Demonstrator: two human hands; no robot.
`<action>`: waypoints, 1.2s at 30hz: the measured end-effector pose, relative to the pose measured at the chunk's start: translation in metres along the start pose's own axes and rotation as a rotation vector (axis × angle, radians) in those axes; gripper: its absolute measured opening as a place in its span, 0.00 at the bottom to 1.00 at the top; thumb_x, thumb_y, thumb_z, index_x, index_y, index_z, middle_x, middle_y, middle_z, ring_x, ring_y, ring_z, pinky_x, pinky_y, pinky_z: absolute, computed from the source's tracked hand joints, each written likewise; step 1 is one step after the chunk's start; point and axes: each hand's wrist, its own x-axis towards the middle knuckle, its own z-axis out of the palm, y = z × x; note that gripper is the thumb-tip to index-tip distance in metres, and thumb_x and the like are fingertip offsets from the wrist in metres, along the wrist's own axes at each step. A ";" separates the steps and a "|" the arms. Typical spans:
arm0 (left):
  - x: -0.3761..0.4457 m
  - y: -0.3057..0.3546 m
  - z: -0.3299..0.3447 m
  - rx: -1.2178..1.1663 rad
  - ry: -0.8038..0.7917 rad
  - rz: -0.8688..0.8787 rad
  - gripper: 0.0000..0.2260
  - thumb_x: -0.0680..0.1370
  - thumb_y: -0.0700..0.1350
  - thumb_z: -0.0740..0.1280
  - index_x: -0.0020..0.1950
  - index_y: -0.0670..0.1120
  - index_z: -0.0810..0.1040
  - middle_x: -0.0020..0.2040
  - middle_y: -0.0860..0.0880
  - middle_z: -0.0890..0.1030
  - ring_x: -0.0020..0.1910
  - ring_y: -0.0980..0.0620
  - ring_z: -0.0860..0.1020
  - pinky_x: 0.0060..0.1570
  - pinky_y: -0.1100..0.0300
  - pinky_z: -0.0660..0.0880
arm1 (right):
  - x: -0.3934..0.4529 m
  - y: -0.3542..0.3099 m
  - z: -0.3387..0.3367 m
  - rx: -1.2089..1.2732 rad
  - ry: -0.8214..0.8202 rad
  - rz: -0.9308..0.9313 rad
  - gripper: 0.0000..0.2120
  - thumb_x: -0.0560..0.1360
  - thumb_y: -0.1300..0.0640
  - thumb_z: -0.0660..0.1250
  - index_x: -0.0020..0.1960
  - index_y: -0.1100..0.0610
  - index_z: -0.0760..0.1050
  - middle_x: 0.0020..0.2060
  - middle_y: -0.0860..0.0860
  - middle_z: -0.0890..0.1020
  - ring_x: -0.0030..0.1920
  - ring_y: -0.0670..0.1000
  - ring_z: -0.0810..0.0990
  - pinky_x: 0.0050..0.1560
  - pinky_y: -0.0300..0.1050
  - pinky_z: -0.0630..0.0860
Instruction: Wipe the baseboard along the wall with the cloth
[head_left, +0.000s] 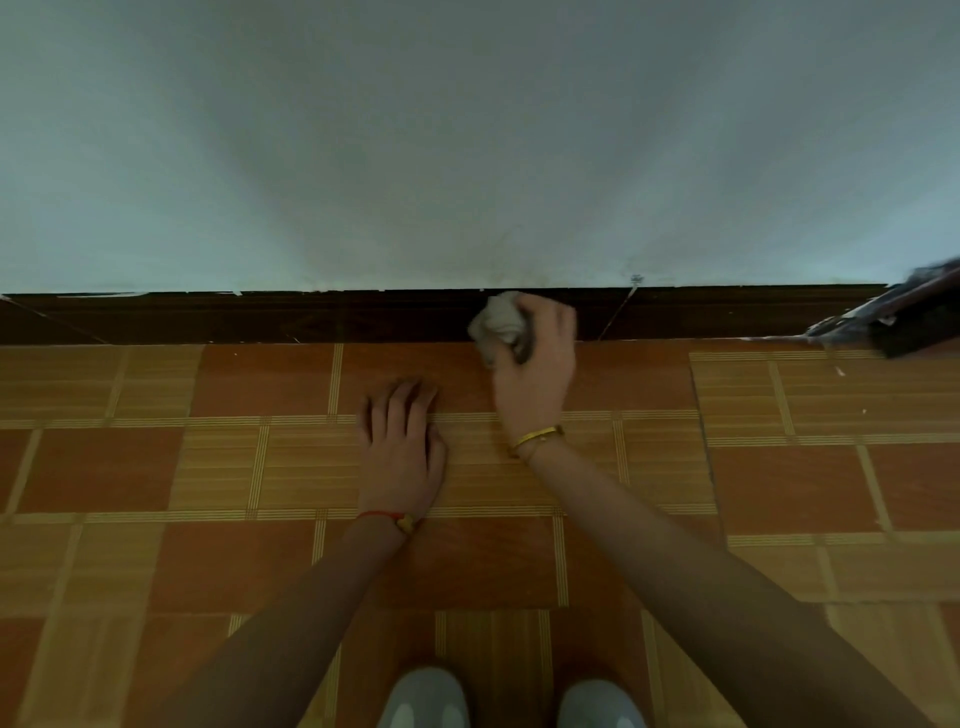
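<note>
Pressing crumpled grey cloth (497, 322) — right hand (537, 364) — against glossy dark baseboard (311, 317).

Pale blue-grey wall (467, 145) at 12 o'clock. Dark brown baseboard (260, 318) beneath. Grey-white cloth (497, 321). Floor (156, 467) checked in reddish-brown squares and tan striped ones. Gold bangle (535, 439) at centre, red string bracelet (387, 518) toward 7 o'clock, light grey shoes (426, 699) at 6.

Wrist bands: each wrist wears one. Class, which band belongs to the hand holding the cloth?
The gold bangle, on the right hand, whose fingers grip the cloth against the baseboard. The red string bracelet is on the left hand, flat on the floor.
</note>
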 end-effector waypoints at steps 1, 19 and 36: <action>0.000 0.000 0.000 -0.002 0.001 -0.001 0.20 0.80 0.46 0.57 0.71 0.44 0.73 0.70 0.43 0.73 0.71 0.41 0.69 0.75 0.37 0.58 | -0.003 -0.003 0.008 0.003 -0.045 -0.029 0.14 0.70 0.68 0.68 0.55 0.62 0.75 0.53 0.57 0.73 0.47 0.48 0.75 0.45 0.24 0.67; -0.001 -0.002 0.001 0.022 -0.010 0.002 0.20 0.80 0.48 0.55 0.71 0.45 0.72 0.70 0.44 0.72 0.69 0.42 0.69 0.74 0.38 0.58 | 0.010 0.014 -0.020 0.102 0.242 0.311 0.16 0.71 0.63 0.71 0.57 0.56 0.74 0.52 0.50 0.76 0.51 0.43 0.75 0.50 0.29 0.73; -0.001 0.005 0.001 0.002 -0.033 -0.037 0.22 0.79 0.46 0.54 0.72 0.44 0.71 0.70 0.43 0.72 0.70 0.40 0.69 0.74 0.36 0.60 | 0.033 0.057 -0.063 0.000 0.425 0.402 0.16 0.71 0.65 0.70 0.57 0.56 0.74 0.52 0.49 0.76 0.53 0.47 0.76 0.54 0.43 0.77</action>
